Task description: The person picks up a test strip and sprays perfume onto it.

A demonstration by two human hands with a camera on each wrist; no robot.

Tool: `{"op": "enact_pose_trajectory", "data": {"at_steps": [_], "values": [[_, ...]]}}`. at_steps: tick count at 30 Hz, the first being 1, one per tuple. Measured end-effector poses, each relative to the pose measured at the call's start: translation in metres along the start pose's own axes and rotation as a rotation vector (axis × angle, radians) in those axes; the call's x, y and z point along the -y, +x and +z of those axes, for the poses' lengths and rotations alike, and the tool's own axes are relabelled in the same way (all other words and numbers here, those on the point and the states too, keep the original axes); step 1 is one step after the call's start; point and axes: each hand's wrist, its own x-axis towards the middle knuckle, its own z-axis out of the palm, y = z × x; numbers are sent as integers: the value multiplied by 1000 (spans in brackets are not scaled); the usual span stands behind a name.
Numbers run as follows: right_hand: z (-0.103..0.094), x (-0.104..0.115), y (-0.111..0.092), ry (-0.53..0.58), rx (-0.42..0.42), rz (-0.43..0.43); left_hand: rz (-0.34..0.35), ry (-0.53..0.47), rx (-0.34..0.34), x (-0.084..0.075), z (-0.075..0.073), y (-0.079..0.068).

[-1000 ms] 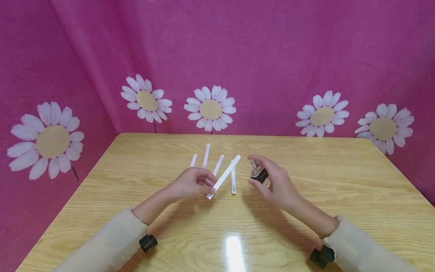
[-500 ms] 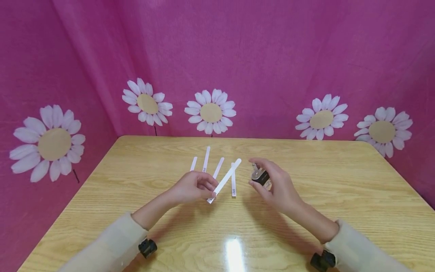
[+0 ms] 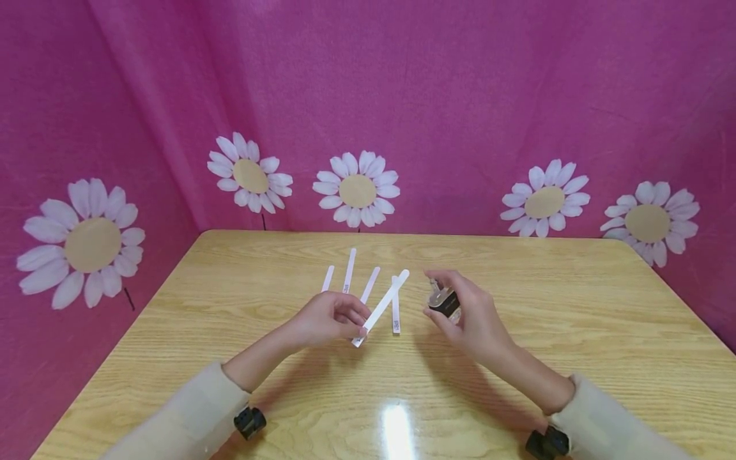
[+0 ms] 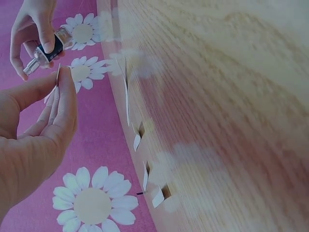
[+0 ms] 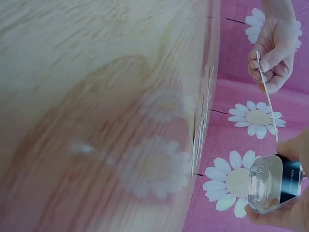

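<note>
In the head view my left hand (image 3: 328, 319) pinches a white paper test strip (image 3: 386, 300) near its lower end, thumb on top. The strip slants up to the right above the table, its rounded end free. My right hand (image 3: 480, 313) grips a small clear glass perfume bottle (image 3: 444, 303) with a black label, its spray nozzle toward the strip. An index finger curves over the bottle's top. Bottle and strip are apart. From the left wrist, the strip (image 4: 58, 76) appears edge-on. The right wrist view shows the bottle's thick glass base (image 5: 260, 186) and clear liquid.
Several more white strips lie on the wooden table (image 3: 230, 306), among them one strip (image 3: 396, 316) partly behind the held one and another (image 3: 349, 269) farther back. A pink curtain (image 3: 448, 96) with printed daisies hangs behind the table. Wrist cameras (image 3: 250, 421) sit at the sleeves.
The head view has tilted up a little. The right hand and bottle have shifted very slightly right, away from the strip. The left hand keeps its hold almost unmoved.
</note>
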Motion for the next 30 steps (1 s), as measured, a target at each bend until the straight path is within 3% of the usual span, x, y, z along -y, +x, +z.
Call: {"op": "enact_pose_trajectory", "data": {"at_steps": [13, 25, 30], "values": [[-5, 1, -3, -36, -48, -40, 6, 48, -28, 6, -2, -6], [-15, -9, -11, 49, -8, -78, -45, 23, -78, 19, -21, -23], [-18, -16, -14, 113, 40, -54, -54, 32, -114, 24, -31, -28]]}}
